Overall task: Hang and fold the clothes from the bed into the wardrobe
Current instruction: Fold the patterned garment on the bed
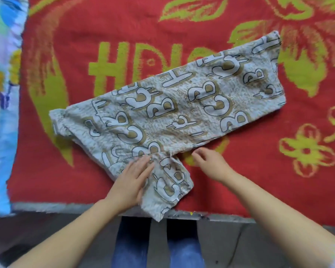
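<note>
A white and tan shirt (172, 105) printed with large letters lies spread flat on the bed, running from lower left to upper right. One sleeve points toward me and hangs over the bed's front edge. My left hand (132, 177) lies flat with straight fingers pressing on that sleeve where it meets the body. My right hand (209, 163) hovers just right of the sleeve at the shirt's lower edge, its fingers loosely curled and holding nothing that I can make out.
A red blanket (259, 171) with yellow-green flowers and letters covers the bed. A blue and white patterned cloth (2, 93) lies along the left side. The bed's front edge (66, 206) runs across below my hands, with my blue-trousered legs (159, 246) beneath it.
</note>
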A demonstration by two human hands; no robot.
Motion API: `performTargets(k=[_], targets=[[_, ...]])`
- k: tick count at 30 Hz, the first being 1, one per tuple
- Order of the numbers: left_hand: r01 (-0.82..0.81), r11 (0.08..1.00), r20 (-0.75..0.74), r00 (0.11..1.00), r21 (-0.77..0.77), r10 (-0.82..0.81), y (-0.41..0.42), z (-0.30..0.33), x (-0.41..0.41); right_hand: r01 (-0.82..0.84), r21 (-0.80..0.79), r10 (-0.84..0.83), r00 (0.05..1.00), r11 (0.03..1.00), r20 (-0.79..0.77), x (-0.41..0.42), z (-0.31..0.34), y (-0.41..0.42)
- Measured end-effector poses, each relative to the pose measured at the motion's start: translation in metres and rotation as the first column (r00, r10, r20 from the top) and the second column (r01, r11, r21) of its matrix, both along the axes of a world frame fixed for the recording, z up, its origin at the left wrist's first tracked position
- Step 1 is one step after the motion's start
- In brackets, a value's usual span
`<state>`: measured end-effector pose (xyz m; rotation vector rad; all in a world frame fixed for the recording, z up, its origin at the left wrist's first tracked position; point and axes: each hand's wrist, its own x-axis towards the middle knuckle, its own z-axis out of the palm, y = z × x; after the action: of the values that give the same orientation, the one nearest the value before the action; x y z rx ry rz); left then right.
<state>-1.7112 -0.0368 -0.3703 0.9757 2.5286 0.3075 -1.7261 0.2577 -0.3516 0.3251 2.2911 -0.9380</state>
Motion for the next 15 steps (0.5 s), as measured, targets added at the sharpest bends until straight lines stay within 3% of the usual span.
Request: performTargets(k=[2, 4, 6, 10, 13, 15], targets=[[0.162, 0.98, 0.035, 0.987, -0.119, -0.159, -0.036, -0.005, 0.011, -0.034, -0.008, 0.035, 0.98, 0.999, 0.195, 0.02, -0.008, -0.041], [0.262, 0.941, 0.072, 0.965, -0.215, -0.252, -0.057, -0.014, 0.018, 0.097, 0.003, -0.094, 0.955, 0.995, 0.282, 0.028, -0.013, -0.058], [0.259, 0.942, 0.025, 0.965, -0.211, -0.26, -0.065, -0.025, 0.021, 0.226, -0.051, -0.196, 0.92, 0.973, 0.339, 0.032, -0.016, -0.067], [0.222, 0.971, -0.033, 0.974, -0.09, -0.225, -0.065, -0.034, 0.02, 0.324, -0.075, -0.275, 0.888, 0.943, 0.369, 0.031, -0.01, -0.069], [0.12, 0.993, -0.057, 0.991, -0.007, -0.121, -0.063, -0.032, 0.013, 0.567, -0.114, -0.389, 0.684, 0.816, 0.616, 0.024, 0.009, -0.07], [-0.003, 1.0, 0.022, 1.0, -0.002, 0.003, -0.056, -0.024, 0.003, 0.778, -0.132, -0.456, 0.486, 0.614, 0.745, 0.014, 0.024, -0.074]])
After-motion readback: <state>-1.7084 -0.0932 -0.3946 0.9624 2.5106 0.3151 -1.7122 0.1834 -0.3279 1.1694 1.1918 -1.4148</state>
